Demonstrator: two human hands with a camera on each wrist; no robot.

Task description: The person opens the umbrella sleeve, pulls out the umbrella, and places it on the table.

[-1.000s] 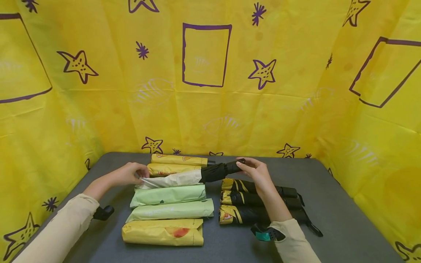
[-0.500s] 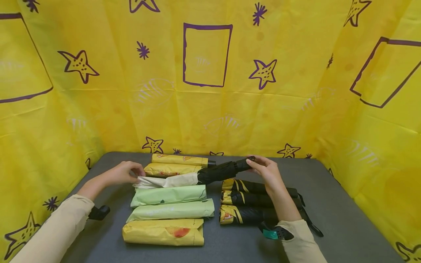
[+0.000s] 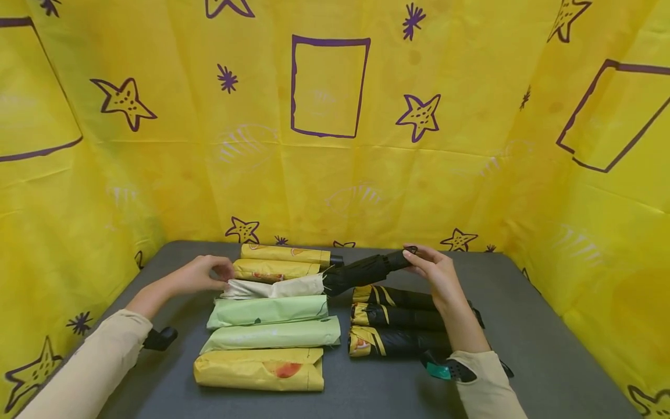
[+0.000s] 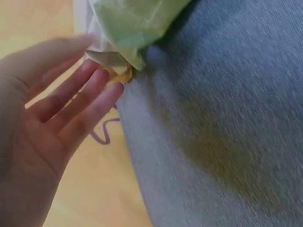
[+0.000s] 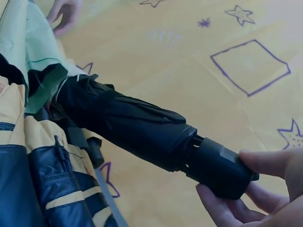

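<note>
The hands are well apart: the left hand (image 3: 201,273) pinches the far tip of a white sleeve (image 3: 295,287), the right hand (image 3: 438,276) grips the handle end of a black umbrella (image 3: 361,274). Held from opposite ends, each piece seems to have its own anchor, with the join between them left free. The umbrella slants up from the sleeve's mouth, above the bench (image 3: 366,387); how much lies inside I cannot tell. Behind the white sleeve are two yellow sleeves (image 3: 285,256); before it, two green sleeves (image 3: 280,311) and one nearer yellow sleeve (image 3: 241,372). To the right lie three black-and-yellow umbrellas (image 3: 400,342), side by side, probably grouped by look. Yellow patterned cloth (image 3: 335,169) surrounds everything.
</note>
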